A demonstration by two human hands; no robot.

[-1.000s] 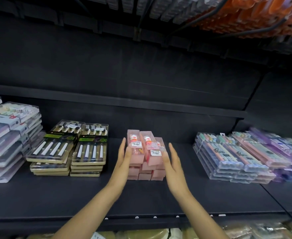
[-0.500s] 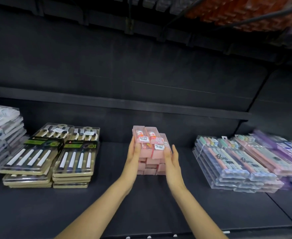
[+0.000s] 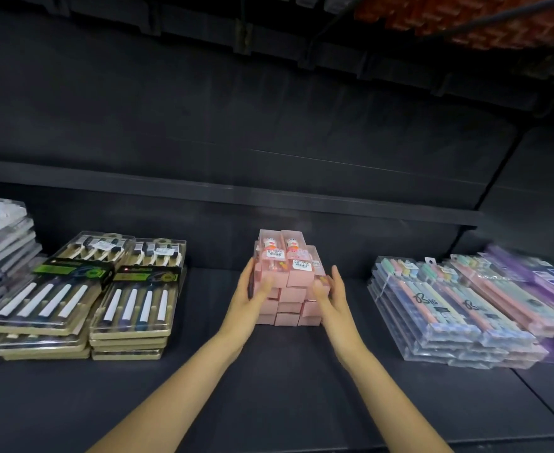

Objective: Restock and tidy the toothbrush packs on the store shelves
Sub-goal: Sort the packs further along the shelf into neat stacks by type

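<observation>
A: Nearest the camera, both forearms are reaching in over the dark shelf board (image 3: 285, 387). The left hand (image 3: 247, 297) and right hand (image 3: 329, 297) are bracketing the stack of pink toothbrush boxes (image 3: 288, 282), fingers straight, palms pressing its two sides. The left thumb is lying across the front of a box.

B: Squaring it, then?

A: Looks so. The stack is sitting mid-shelf, well apart from the gold-carded toothbrush packs (image 3: 82, 295) on its left and the clear pastel toothbrush packs (image 3: 448, 308) on its right. Upper boxes are overhanging rightward (lower rows are uneven too).

B: Advice?

A: Press evenly from both sides, low and high alike, then nudge the fronts flush; squeezing only the top risks tipping it toward the back panel (image 3: 269, 125).
</observation>
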